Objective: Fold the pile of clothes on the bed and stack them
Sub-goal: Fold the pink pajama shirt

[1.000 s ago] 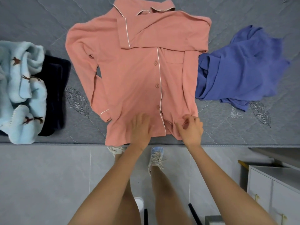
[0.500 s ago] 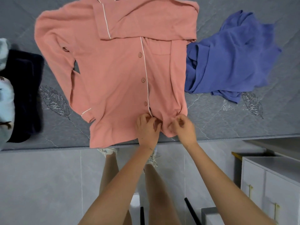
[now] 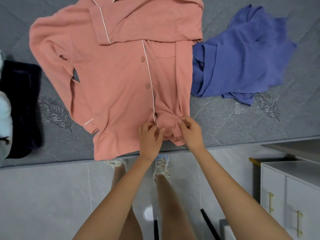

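A: Nearest the camera, what do you see?

B: Two bare forearms reaching forward over a pale grey tiled floor (image 3: 43, 196), with legs and light lace-up sneakers (image 3: 161, 166) below them. A white cabinet with gold handles (image 3: 290, 193) stands at the right.

A: And the hands?

B: Both are at the near edge of the grey quilted bed with leaf stitching (image 3: 242, 122). The left hand (image 3: 150, 137) is clenched on the hem of the salmon-pink button-front pyjama shirt with white piping (image 3: 112, 80), right at the piped placket. The right hand (image 3: 190, 131) pinches the bunched hem just beside it, fingertips closed on the cloth.

A: How does the shirt lie?

B: Front up, spread on the bed, collar at the far side and hem at the near edge. One sleeve is folded across the chest; the other runs down the left side, cuff near the hem. The fabric is gathered in wrinkles around the hands.

A: Anything else?

B: A crumpled blue-violet garment (image 3: 242, 54) touches the shirt's right side. At the far left lies a dark navy folded item (image 3: 20, 108), with a pale blue fleece piece (image 3: 5, 116) at the frame edge.
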A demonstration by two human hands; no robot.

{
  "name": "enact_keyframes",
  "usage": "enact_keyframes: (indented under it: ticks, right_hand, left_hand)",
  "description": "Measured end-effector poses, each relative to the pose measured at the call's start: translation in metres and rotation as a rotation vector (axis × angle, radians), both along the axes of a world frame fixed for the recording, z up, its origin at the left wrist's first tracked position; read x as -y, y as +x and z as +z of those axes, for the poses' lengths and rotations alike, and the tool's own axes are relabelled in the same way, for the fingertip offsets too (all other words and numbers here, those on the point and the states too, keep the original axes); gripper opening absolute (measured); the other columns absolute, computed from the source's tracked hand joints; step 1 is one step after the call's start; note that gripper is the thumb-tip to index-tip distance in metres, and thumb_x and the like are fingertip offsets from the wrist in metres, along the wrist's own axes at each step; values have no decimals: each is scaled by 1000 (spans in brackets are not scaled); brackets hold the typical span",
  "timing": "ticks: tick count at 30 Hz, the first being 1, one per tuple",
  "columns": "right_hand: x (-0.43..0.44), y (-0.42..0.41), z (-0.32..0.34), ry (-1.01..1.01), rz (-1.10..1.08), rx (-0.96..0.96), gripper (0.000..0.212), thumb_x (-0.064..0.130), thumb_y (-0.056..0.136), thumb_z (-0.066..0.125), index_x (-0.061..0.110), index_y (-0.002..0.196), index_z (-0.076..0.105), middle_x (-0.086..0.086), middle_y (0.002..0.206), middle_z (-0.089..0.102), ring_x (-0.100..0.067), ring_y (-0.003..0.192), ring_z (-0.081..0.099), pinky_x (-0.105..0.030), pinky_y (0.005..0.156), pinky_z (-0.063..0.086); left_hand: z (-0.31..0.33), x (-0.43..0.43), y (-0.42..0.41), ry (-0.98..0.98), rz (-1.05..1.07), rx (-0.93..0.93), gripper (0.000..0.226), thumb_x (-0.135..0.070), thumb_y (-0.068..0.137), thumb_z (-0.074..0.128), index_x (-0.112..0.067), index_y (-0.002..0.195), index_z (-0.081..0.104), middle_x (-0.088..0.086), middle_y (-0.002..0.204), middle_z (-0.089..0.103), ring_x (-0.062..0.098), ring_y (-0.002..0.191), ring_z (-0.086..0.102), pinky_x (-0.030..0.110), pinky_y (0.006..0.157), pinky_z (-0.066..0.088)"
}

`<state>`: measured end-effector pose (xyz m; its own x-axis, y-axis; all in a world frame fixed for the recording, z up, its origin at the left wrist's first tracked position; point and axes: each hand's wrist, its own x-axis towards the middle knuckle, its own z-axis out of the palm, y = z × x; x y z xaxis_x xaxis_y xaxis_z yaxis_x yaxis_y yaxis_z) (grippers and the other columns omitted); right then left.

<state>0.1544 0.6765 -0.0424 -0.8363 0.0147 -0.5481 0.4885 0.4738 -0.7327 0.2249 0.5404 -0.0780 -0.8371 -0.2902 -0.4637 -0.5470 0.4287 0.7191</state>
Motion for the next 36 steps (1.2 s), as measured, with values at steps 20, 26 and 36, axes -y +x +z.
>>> enact_keyframes:
  ticks: [20, 26, 36]
  right_hand:
    - [21, 16, -2, 432, 397, -95, 47, 23, 78, 76, 17, 122, 61, -4, 123, 52, -26, 120, 42, -34, 103, 29]
    - [62, 0, 2, 383, 523, -234, 46, 27, 84, 71, 11, 125, 60, -8, 127, 56, -30, 121, 47, -33, 103, 31]
    - [144, -40, 19, 369, 626, -321, 54, 26, 83, 67, 13, 135, 56, -11, 135, 53, -32, 132, 42, -39, 114, 27]
  left_hand:
    - [7, 27, 21, -303, -237, 81, 31, -41, 86, 62, -18, 71, 48, 6, 99, 52, 30, 93, 48, 40, 80, 40]
    - [18, 84, -3, -248, -134, -46, 35, -50, 88, 43, -17, 77, 48, 7, 100, 52, 27, 98, 48, 40, 84, 41]
    - [28, 191, -45, -435, -138, -138, 41, -46, 90, 46, -9, 95, 62, 10, 115, 55, 27, 108, 47, 41, 90, 41]
